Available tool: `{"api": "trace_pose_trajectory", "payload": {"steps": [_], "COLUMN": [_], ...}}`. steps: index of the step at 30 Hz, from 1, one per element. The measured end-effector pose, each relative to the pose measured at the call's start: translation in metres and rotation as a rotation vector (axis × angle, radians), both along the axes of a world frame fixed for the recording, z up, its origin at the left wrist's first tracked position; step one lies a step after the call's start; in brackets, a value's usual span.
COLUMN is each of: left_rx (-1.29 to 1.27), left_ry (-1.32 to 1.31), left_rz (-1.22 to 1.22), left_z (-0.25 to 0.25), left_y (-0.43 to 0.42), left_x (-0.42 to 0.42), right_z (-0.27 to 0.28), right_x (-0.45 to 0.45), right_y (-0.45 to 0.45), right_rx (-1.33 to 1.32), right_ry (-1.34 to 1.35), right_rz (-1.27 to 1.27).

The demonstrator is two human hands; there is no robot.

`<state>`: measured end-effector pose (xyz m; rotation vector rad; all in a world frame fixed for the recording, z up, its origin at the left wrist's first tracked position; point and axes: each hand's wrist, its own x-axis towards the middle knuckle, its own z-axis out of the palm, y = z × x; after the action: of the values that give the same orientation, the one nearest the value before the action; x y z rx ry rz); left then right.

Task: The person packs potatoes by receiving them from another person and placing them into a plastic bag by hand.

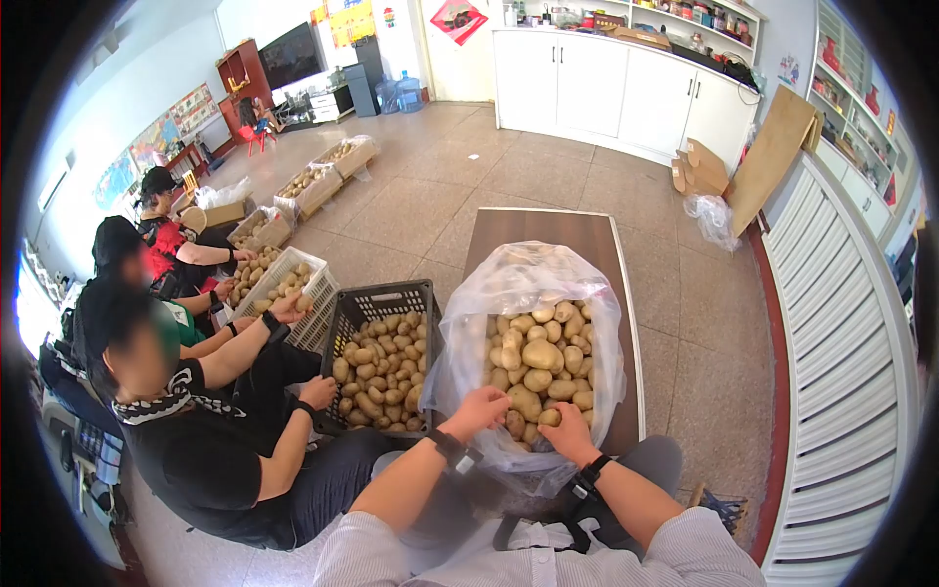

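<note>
A clear plastic bag [608, 377] full of potatoes [538, 354] stands in front of me, its mouth folded open. My left hand [479, 411] is at the bag's near left side, its fingers curled against the potatoes; what they hold, if anything, is hidden. At the near right of the pile, my right hand [569, 435] is closed with thumb and fingers around a potato [550, 418]. Dark bands circle both my wrists.
The bag rests on a brown board [489, 227]. To the left, a black crate [427, 293] and a white crate [328, 284] hold potatoes. A co-worker [210, 430] sits close on my left, others beyond. White slatted panel [831, 382] lies right.
</note>
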<state>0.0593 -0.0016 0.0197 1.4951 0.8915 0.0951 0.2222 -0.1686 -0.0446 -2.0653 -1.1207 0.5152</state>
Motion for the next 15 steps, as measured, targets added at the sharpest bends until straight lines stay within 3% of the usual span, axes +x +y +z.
{"api": "trace_pose_trajectory", "payload": {"steps": [9, 11, 15], "left_rx": [-0.044, -0.057, -0.193], "left_ry": [-0.034, -0.054, -0.115], "left_rz": [-0.024, 0.019, 0.044], "left_z": [-0.012, -0.012, 0.003], "left_y": [-0.004, -0.004, -0.005], "left_x": [0.004, 0.005, 0.002], "right_z": [0.006, 0.030, 0.029], "right_x": [-0.003, -0.013, -0.031], "right_y": [0.015, 0.023, 0.037], "right_rx": [0.166, 0.148, 0.220], "right_ry": [0.027, 0.800, 0.947], "right_rz": [-0.026, 0.031, 0.044]}}
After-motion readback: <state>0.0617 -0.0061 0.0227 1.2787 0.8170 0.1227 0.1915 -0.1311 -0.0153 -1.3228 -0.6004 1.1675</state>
